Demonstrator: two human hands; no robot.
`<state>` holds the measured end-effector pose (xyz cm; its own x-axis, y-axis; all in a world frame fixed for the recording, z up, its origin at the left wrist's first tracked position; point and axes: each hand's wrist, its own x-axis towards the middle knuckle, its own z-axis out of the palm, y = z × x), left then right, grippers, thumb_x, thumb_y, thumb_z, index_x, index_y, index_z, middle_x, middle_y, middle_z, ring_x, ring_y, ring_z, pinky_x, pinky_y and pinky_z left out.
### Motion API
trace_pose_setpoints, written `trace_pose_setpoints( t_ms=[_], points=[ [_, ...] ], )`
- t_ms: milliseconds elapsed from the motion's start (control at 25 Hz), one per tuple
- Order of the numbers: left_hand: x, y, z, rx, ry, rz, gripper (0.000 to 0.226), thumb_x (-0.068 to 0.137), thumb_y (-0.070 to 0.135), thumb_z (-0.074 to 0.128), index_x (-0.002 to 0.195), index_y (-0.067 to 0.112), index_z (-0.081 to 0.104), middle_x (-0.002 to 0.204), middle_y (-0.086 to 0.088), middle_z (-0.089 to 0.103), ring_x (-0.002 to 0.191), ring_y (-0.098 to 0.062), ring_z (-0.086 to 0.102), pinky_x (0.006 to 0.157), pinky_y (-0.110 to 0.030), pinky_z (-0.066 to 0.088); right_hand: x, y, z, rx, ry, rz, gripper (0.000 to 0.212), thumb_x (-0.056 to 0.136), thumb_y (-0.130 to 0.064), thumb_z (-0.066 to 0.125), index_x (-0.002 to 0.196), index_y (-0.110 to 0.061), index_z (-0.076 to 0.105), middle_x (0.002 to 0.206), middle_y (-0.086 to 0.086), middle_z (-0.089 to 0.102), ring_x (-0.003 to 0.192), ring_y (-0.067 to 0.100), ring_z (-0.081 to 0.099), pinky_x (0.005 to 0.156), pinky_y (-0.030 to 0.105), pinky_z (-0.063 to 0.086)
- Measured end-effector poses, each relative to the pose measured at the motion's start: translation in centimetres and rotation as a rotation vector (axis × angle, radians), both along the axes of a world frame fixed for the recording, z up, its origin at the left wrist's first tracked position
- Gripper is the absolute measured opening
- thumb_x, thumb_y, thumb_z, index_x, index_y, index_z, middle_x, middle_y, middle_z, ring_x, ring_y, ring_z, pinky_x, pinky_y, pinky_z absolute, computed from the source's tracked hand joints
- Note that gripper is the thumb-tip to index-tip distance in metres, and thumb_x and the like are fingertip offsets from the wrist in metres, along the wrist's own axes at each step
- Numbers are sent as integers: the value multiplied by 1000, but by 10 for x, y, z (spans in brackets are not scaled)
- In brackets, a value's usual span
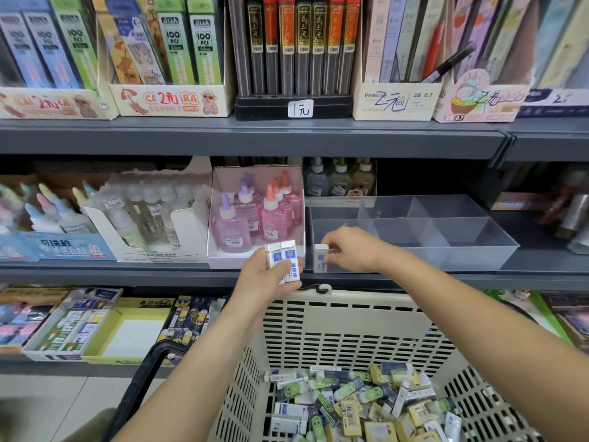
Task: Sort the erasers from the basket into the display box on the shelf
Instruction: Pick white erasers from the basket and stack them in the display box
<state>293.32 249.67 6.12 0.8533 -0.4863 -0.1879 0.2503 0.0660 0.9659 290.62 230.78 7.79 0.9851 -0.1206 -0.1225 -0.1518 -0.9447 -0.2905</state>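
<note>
White blue-labelled eraser [320,258], upright at the 8 o'clock corner of the clear divided display box [478,247], pinched by right hand [350,250]; left hand [264,279], at 9 o'clock, grips two matching erasers [285,258]; cream basket [350,317] of mixed erasers [350,406] at 6 o'clock.

Upright white eraser [320,261] — clear box [462,260], front-left corner.

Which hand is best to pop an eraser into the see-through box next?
Probably the right hand: it pinches a white eraser at the front left corner of the clear display box. The left hand grips two erasers off to the box's left.
</note>
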Motion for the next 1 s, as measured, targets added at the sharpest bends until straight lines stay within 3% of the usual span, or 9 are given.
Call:
trace_pose_setpoints(
  t_ms=[120,240,360,440,520,680,840,1000],
  points=[
    [4,-1,2,-6,3,19,18,93,2,50,98,18,57,100,-6,70,91,-14,68,65,-21,56,3,8,-2,61,1,-42,35,86,-27,63,119,-18,57,119,3,62,110,22,57,93,41,48],
    [5,-2,6,-22,11,-12,18,93,1,51,95,17,59,102,-10,68,95,-19,67,65,-21,56,-3,11,9,121,-133,-77,40,88,-19,59,127,-15,52,121,3,62,112,18,57,96,31,45],
    [3,-9,15,-10,17,-88,17,92,-1,52,90,14,61,90,-6,69,80,-13,69,61,-20,56,-14,18,25,371,-379,-154,24,91,-13,48,105,-23,65,87,-7,69,83,9,63,80,25,49],
    [0,-15,20,-6,5,-138,15,91,-1,53,88,11,63,80,-4,70,68,-8,69,59,-19,55,-21,26,35,524,-332,-147,12,91,-25,54,88,-27,66,61,-9,63,55,2,57,60,20,50],
    [-2,-20,21,-43,48,-163,11,92,4,53,91,7,64,76,-4,72,67,-9,70,59,-20,56,-24,27,39,586,-252,-138,10,90,-27,59,83,-24,66,54,-6,60,42,1,50,47,14,44],
    [0,-18,14,-105,191,-163,15,95,15,51,100,6,62,87,-10,72,74,-17,71,59,-23,57,-27,16,42,757,-216,-250,10,92,-20,57,88,-15,65,54,-4,60,40,3,49,42,15,35],
    [3,-17,8,-49,92,-126,15,95,18,51,101,7,60,86,-5,71,72,-12,71,55,-21,55,-19,5,42,776,-285,-261,9,92,-16,56,89,-11,63,52,-6,63,44,2,55,42,14,39],
    [20,-15,5,34,-36,33,15,94,4,47,90,13,58,97,-3,59,68,-13,61,53,-21,53,-4,-8,40,370,-406,-233,7,86,-27,65,87,-21,68,72,-10,64,70,6,60,68,19,45]
  ],
)
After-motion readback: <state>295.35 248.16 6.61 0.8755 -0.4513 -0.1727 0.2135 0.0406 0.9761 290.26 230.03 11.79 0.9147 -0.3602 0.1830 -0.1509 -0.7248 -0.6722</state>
